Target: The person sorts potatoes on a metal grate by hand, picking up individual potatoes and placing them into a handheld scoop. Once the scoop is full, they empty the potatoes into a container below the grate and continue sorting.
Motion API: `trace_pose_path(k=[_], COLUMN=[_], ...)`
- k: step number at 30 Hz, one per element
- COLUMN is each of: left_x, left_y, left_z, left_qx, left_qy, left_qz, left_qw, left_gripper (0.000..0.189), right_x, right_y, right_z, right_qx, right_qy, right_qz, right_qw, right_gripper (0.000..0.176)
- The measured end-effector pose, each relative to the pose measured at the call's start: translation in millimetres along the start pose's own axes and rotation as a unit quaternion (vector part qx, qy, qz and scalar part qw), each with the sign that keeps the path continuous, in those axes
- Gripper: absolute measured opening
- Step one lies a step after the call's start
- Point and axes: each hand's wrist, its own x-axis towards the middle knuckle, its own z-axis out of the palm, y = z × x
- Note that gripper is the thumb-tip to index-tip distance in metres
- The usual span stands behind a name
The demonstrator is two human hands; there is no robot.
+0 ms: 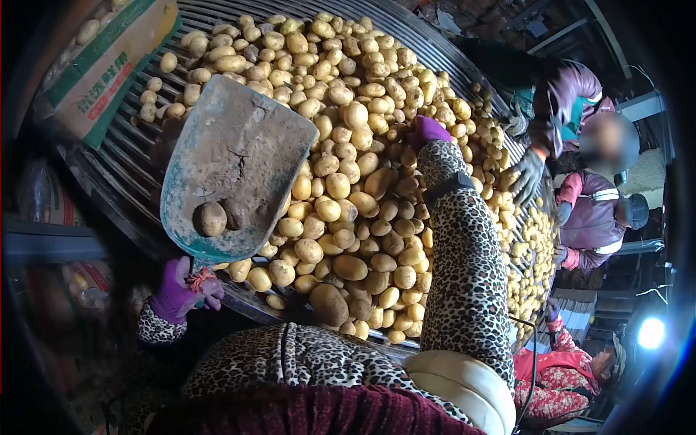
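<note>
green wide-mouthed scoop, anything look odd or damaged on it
Brown dirt cakes much of the green wide-mouthed scoop, so it looks grimy. Odder, reddish stringy material is bunched at its back end, by the purple-gloved left hand, perhaps a makeshift repair. No crack is clear.

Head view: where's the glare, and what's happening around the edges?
In the head view, the lamp glares white at right, with bluish flare beyond it; in that head view, corners go black and the slatted table looks bowed, probably lens distortion; the head view's lower left is murky, while the potatoes are well lit.
</note>
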Motion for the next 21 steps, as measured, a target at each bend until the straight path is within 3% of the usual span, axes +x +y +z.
trace_pose_path(k=[6, 9, 11, 12, 13, 16, 17, 19, 20, 21], left_x=[-1, 0, 1, 1, 0, -1, -2, -2, -2, -1], left_y=[9, 11, 4, 5, 7, 11, 11, 10, 9, 8], left_z=[3, 4, 2, 3, 3, 5, 3, 1, 2, 3], left_qx=[0.008, 0.008, 0.021, 0.018, 0.016, 0.02, 0.02, 0.01, 0.004, -0.003], left_qy=[-0.006, -0.006, 0.001, 0.001, 0.0, -0.008, -0.006, -0.01, -0.01, -0.01], left_qz=[-0.001, -0.004, 0.02, 0.014, 0.008, 0.006, 0.005, 0.007, 0.011, 0.014], left_qw=[1.0, 1.0, 1.0, 1.0, 1.0, 1.0, 1.0, 1.0, 1.0, 1.0], left_gripper=[0.039, 0.038, 0.04, 0.039, 0.038, 0.037, 0.037, 0.037, 0.038, 0.038], right_x=[-29, -55, -55, -76, -95, -122, -126, -108, -90, -76], right_y=[24, 29, 25, -4, -38, -111, -124, -117, -103, -88], right_z=[-18, -39, -32, -50, -60, -49, -43, -43, -32, -29], right_qx=[0.129, 0.201, 0.418, 0.464, 0.629, 0.649, 0.63, 0.455, 0.282, 0.223], right_qy=[0.103, 0.178, 0.154, 0.128, 0.051, -0.092, -0.072, 0.072, 0.2, 0.216], right_qz=[0.008, -0.048, -0.162, -0.164, -0.17, -0.298, -0.325, -0.328, -0.322, -0.318], right_qw=[0.986, 0.962, 0.881, 0.861, 0.757, 0.693, 0.701, 0.825, 0.881, 0.896], right_gripper=[0.045, 0.038, 0.023, 0.023, 0.028, 0.05, 0.052, 0.052, 0.053, 0.048])
